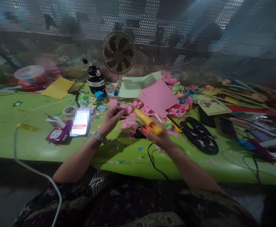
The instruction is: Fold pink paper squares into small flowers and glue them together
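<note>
Yellow glue gun (145, 120) is gripped by the handle in the right hand (158, 135), fingers wrapped round it — presumably so the nozzle is kept clear of skin. Nozzle is pointed toward the left hand (113, 118), whose thumb and forefinger are bunched over pink paper pieces (127, 124); cannot tell if one is pinched. Black cord (152, 157) is left slack, likely for reach. White lettering is printed on the dark flask (95, 78) — not legible. Phone (80, 122) screen is pixelated.

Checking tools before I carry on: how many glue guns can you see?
1: the yellow glue gun, held in the right hand near the pink paper scraps. Others may be hidden in the clutter at the right.
</note>
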The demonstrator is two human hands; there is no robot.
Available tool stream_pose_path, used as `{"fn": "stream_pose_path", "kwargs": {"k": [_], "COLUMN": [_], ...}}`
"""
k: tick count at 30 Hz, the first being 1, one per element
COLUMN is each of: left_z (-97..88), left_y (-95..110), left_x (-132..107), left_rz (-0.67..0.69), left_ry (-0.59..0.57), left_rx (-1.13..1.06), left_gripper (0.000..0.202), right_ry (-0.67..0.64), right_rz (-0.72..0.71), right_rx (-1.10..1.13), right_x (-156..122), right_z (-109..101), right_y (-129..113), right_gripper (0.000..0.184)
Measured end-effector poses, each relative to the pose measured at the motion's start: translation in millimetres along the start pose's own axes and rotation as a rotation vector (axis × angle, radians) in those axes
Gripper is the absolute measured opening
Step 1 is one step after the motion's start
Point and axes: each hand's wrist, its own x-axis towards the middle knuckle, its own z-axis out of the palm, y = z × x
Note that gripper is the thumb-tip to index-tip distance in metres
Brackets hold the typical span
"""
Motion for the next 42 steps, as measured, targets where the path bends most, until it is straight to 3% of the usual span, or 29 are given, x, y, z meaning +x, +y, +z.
{"fn": "stream_pose_path", "kwargs": {"k": [3, 6, 9, 12, 16, 23, 29, 32, 35, 38, 42], "left_z": [-2.3, -3.7, -5.4, -6.9, -7.7, -10.7, -12.8, -13.1, -13.6, -15.0, -18.5], "left_y": [-2, -4, -5, -7, -10, -10, -11, -10, -9, -9, -12], "left_x": [3, 5, 6, 7, 8, 9, 13, 15, 17, 18, 21], "left_rz": [-0.068, -0.09, -0.106, -0.125, -0.118, -0.118, -0.099, -0.119, -0.132, -0.133, -0.134], "left_ry": [0.006, 0.019, 0.038, 0.055, 0.058, 0.066, 0.154, 0.188, 0.19, 0.21, 0.248], "left_rx": [-0.032, -0.051, -0.043, -0.039, -0.035, -0.032, -0.088, -0.086, -0.086, -0.107, -0.14], "left_gripper": [0.042, 0.04, 0.038, 0.037, 0.038, 0.035, 0.023, 0.022, 0.023, 0.019, 0.016], "right_ry": [0.079, 0.134, 0.095, 0.155, 0.186, 0.258, 0.188, 0.106, 0.073, 0.028, -0.224], "right_rz": [-0.127, -0.121, 0.009, 0.193, 0.434, 0.569, 0.682, 0.657, 0.621, 0.453, 0.214], "right_rx": [-0.107, -0.28, -0.488, -0.772, -1.006, -1.182, -1.192, -1.148, -1.201, -1.198, -1.013], "right_x": [-4, -4, -4, -13, -34, -51, -50, -49, -39, -15, 29], "right_z": [-19, -42, -71, -102, -138, -182, -201, -204, -193, -162, -100], "right_y": [-10, -12, 3, 26, 49, 70, 83, 73, 52, 31, 14], "right_gripper": [0.035, 0.035, 0.039, 0.043, 0.035, 0.044, 0.039, 0.034, 0.031, 0.027, 0.022]}}
